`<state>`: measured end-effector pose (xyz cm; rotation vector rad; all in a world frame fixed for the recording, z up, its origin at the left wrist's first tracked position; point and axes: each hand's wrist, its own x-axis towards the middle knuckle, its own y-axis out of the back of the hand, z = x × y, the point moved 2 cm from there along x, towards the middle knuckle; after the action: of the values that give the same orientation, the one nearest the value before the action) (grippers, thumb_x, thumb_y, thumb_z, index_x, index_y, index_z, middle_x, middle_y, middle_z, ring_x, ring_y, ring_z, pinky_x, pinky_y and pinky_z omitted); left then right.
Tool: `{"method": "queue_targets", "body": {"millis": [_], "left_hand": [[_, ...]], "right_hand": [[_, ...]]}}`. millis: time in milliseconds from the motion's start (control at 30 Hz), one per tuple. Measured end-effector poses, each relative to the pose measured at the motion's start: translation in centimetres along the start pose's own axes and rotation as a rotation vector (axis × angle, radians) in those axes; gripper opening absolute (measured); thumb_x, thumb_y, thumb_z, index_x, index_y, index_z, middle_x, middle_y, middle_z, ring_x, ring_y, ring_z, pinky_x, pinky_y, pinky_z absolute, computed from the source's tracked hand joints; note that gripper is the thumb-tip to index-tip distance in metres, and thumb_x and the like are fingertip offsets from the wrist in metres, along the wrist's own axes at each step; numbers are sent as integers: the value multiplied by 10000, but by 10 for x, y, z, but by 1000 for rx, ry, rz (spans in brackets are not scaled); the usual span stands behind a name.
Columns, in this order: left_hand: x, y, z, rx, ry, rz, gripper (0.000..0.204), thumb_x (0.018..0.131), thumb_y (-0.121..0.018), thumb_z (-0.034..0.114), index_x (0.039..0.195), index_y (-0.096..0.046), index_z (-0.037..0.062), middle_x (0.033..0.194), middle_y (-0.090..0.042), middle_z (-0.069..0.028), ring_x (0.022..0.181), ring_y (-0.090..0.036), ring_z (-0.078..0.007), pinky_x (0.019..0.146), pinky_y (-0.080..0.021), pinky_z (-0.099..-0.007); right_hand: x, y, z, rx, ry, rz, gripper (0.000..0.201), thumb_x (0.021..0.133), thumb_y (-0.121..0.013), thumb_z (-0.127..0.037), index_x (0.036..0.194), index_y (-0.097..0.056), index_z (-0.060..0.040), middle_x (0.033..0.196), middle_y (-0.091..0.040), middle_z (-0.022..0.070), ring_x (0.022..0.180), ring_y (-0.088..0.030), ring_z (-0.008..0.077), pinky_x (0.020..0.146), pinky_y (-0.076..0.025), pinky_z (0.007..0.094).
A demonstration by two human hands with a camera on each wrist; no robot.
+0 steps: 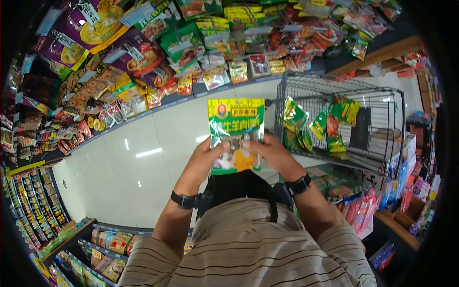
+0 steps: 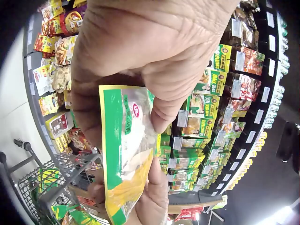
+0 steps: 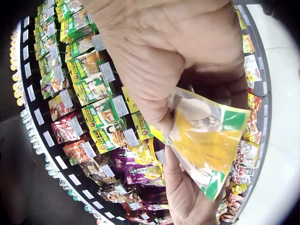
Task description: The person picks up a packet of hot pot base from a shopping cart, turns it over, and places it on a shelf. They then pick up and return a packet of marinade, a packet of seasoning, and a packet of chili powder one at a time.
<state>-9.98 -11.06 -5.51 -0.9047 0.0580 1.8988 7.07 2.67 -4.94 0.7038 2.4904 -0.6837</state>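
I have both hands on a flat green-and-yellow plastic packet [image 1: 237, 136] with a clear lower window, held upright near the middle of my head view. The left hand [image 1: 201, 160] grips it from eight o'clock and the right hand [image 1: 277, 154] from four; each thumb presses the front with the fingers behind, so I read both grips as closed pinches. The printed face points towards me, and the thumbs cover part of the window. To hold it well, I judge that even, light pressure on both side edges is best, since the thin film seems ready to crease and fold over the lettering. My wrist views show it buckled around pale and orange-yellow contents, so I would draw the edges gently apart rather than squeeze inward. A slight tilt should shift any glare off the glossy surface. A dark-grey wire shopping cart [image 1: 361, 128], holding shiny green-and-yellow pouches [image 1: 345, 109], stands at three o'clock, its near end close to the packet's upper corner, so I would leave the right hand room there. Colourful hanging plastic bags [image 1: 184, 48] run from ten to one o'clock.
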Motion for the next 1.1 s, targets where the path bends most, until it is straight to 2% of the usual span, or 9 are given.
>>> {"method": "queue_targets", "body": {"millis": [300, 400, 500, 533, 633, 733, 867, 967, 1100], "left_hand": [[33, 11, 17, -68, 38, 57, 319, 973, -651, 202, 1257, -607, 63, 1090, -679, -15, 942, -637, -105, 837, -531, -278], [52, 16, 28, -98, 8, 129, 343, 961, -672, 302, 1220, -641, 80, 1011, -680, 24, 869, -589, -60, 766, -457, -235], [89, 39, 23, -112, 15, 203, 341, 958, -673, 320, 1203, -642, 85, 994, -668, 31, 838, -583, -56, 729, -450, -220], [105, 43, 24, -126, -25, 250, 331, 962, -663, 324, 1188, -639, 83, 984, -654, 34, 808, -574, -52, 681, -442, -205], [145, 51, 36, -166, -93, 317, 323, 967, -654, 316, 1186, -631, 80, 1001, -651, 30, 792, -576, -52, 644, -438, -203], [195, 62, 41, -197, -201, 359, 309, 976, -637, 313, 1188, -625, 88, 941, -631, 42, 731, -559, -46, 593, -434, -203], [261, 71, 45, -262, -360, 380, 281, 982, -625, 303, 1170, -627, 94, 895, -608, 50, 704, -536, -39, 568, -419, -198], [298, 73, 57, -208, -366, 384, 255, 980, -620, 272, 1158, -624, 90, 892, -604, 50, 697, -525, -33, 549, -401, -192], [324, 70, 67, -162, -399, 346, 262, 970, -622, 230, 1176, -617, 68, 900, -603, 45, 742, -510, -48, 639, -423, -230]], "right_hand": [[47, 10, -5, -4, -132, -41, 330, 964, -672, -250, 1218, -668, -40, 1037, -670, -26, 948, -592, 63, 849, -482, 252], [69, 8, -11, 55, -109, -8, 329, 974, -656, -261, 1219, -643, -42, 1043, -651, -24, 921, -586, 64, 843, -480, 245], [95, 15, -7, 99, -16, 28, 333, 990, -628, -284, 1215, -604, -40, 1051, -630, 7, 905, -593, 82, 827, -502, 258], [100, 21, -8, 116, -112, 20, 336, 1005, -599, -302, 1209, -571, -36, 1081, -633, 57, 932, -626, 129, 807, -528, 283], [108, 33, -7, 131, -122, 86, 349, 1011, -584, -305, 1229, -565, -32, 1088, -648, 95, 949, -653, 173, 791, -551, 315], [106, 41, -5, 107, -156, 49, 344, 1015, -576, -294, 1238, -564, -33, 1095, -655, 113, 940, -668, 192, 792, -552, 318], [104, 47, 10, 134, -211, 47, 336, 1017, -575, -293, 1230, -572, -34, 1058, -666, 111, 895, -679, 185, 772, -559, 306], [106, 50, 13, 157, -228, 51, 333, 1016, -578, -300, 1219, -579, -36, 1040, -674, 108, 875, -684, 179, 756, -562, 293], [111, 55, 14, 148, -214, 52, 333, 1017, -577, -307, 1213, -581, -38, 1036, -677, 107, 872, -684, 172, 752, -565, 293]]}}
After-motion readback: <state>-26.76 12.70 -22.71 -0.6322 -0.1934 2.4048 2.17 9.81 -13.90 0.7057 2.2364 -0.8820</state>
